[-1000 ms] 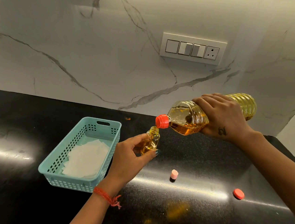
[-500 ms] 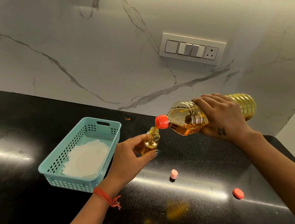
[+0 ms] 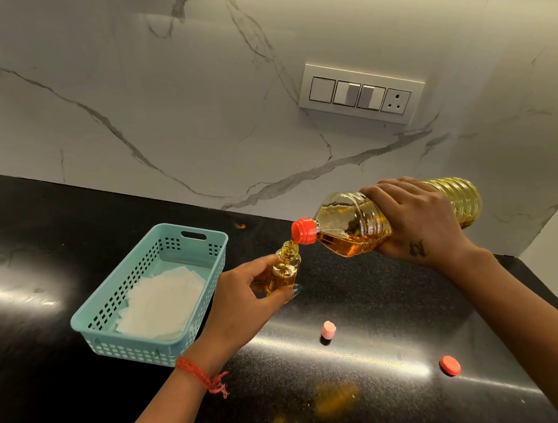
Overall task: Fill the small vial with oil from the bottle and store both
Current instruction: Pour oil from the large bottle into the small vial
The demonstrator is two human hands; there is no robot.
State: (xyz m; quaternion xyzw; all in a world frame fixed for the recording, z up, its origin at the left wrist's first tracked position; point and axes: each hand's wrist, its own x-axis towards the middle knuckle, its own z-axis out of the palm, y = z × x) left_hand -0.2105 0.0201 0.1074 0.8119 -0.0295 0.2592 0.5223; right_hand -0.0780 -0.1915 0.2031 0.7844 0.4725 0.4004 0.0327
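Note:
A ribbed clear oil bottle (image 3: 351, 222) with an orange spout collar lies tilted almost flat in the air, gripped round its middle by my right hand (image 3: 415, 220). Its spout sits just above the open mouth of the small glass vial (image 3: 285, 267). My left hand (image 3: 246, 301) pinches the vial upright between thumb and fingers, above the black counter. Amber oil fills most of the vial. A small pink vial cap (image 3: 328, 330) and a flat orange bottle cap (image 3: 450, 365) lie on the counter to the right.
A teal perforated basket (image 3: 144, 344) lined with white paper stands on the black counter, left of my left hand. The marble wall behind carries a switch panel (image 3: 360, 94). A side wall closes the counter's right end.
The bottle and vial have held their positions; the oil level in the vial looks slightly higher.

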